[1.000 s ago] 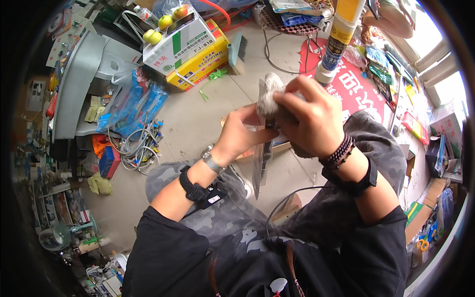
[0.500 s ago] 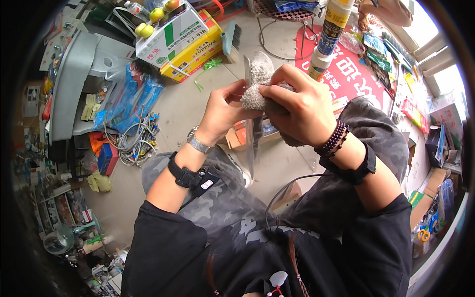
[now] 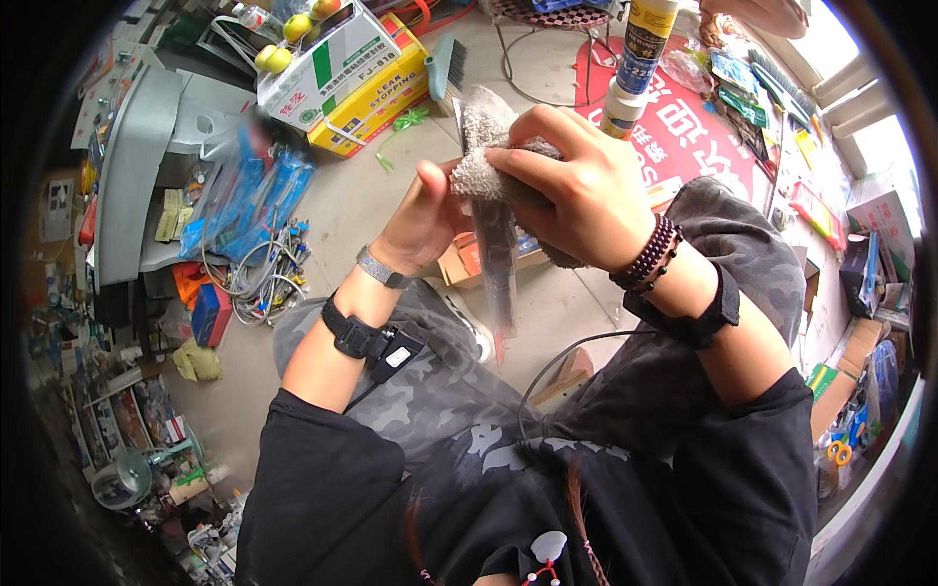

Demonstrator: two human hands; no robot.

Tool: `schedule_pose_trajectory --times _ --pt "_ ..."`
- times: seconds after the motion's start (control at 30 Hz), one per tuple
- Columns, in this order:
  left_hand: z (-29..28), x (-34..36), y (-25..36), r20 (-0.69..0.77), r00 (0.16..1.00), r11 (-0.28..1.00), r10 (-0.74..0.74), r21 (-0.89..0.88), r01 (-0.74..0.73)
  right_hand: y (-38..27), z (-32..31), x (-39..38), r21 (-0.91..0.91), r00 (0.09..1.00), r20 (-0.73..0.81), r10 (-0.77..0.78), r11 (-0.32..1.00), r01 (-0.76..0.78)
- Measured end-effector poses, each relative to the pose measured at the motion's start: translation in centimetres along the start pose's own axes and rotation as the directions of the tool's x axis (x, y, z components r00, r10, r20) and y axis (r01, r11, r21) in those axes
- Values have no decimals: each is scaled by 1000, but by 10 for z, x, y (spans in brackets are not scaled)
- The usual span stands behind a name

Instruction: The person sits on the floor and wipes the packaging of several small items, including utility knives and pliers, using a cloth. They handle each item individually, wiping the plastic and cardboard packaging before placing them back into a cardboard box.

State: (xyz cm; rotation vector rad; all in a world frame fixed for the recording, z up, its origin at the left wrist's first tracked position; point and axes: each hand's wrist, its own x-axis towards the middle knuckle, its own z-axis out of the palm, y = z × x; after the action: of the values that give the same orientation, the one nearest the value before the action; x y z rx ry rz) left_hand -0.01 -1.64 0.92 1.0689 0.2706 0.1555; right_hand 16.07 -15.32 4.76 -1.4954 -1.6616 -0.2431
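Note:
A thin, flat, see-through panel (image 3: 496,269) stands almost edge-on in front of me, above the floor between my knees. My left hand (image 3: 420,223) supports it at its left side, with the thumb raised and the other fingertips hidden behind the panel. A grey fluffy cloth (image 3: 479,178) is bunched in my right hand (image 3: 581,186), whose fingers close round it and press it against the panel's upper part. Part of the cloth hangs below the right palm.
A white and yellow carton (image 3: 342,88) with fruit on top stands ahead, beside a brush (image 3: 446,70). Cables (image 3: 259,283) and blue plastic bags (image 3: 239,200) lie at left. Stacked bottles (image 3: 637,63) stand near a red mat (image 3: 689,122). Another person's hand (image 3: 711,27) shows at the far right.
The panel has turned slightly and shows more of its face. Both hands and the cloth have shifted a little left, and my left thumb has lifted away from the panel.

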Motion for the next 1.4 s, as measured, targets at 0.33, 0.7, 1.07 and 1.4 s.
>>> schedule_pose_trajectory --times 0.33,0.7,1.07,1.4 --pt "11 3 2 -245 968 998 -56 18 62 -1 8 -5 -72 997 69 -45 996 50" --pt "17 13 4 -353 924 981 -148 -169 92 -17 23 -14 -157 960 154 -232 954 256" --pt "-10 13 34 -546 831 989 105 -31 -145 -46 37 -51 -35 868 429 -251 955 294" --pt "-27 -14 75 -457 840 888 291 -198 -415 -22 33 -42 -106 862 507 21 994 38"
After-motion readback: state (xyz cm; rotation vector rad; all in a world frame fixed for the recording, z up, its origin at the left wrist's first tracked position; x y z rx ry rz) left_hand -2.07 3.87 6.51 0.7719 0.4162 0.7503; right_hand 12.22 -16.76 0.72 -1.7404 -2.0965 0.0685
